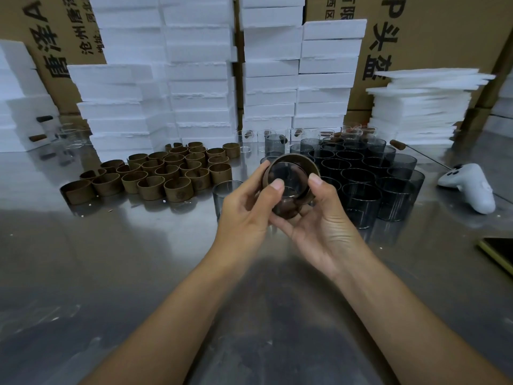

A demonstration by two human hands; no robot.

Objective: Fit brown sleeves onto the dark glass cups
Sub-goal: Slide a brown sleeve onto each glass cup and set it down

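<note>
1. Left hand (pixel 244 215) and right hand (pixel 324 226) both grip one dark round glass cup (pixel 288 187), tilted, above the shiny metal worktop (pixel 138 259).
2. A brown paper ring sleeve (pixel 309 165) sits around it.
3. Spare sleeves (pixel 166 173) left of that cup, dark cups (pixel 361 173) right.

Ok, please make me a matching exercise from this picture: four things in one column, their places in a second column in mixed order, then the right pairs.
1. loose brown sleeves
2. bare dark glass cups
3. white controller
4. sleeved cup

A. held between left hand and right hand
B. clustered right of the hands
C. lying at the far right of the table
D. clustered left of the hands

Pairs: 1-D, 2-B, 3-C, 4-A
</note>
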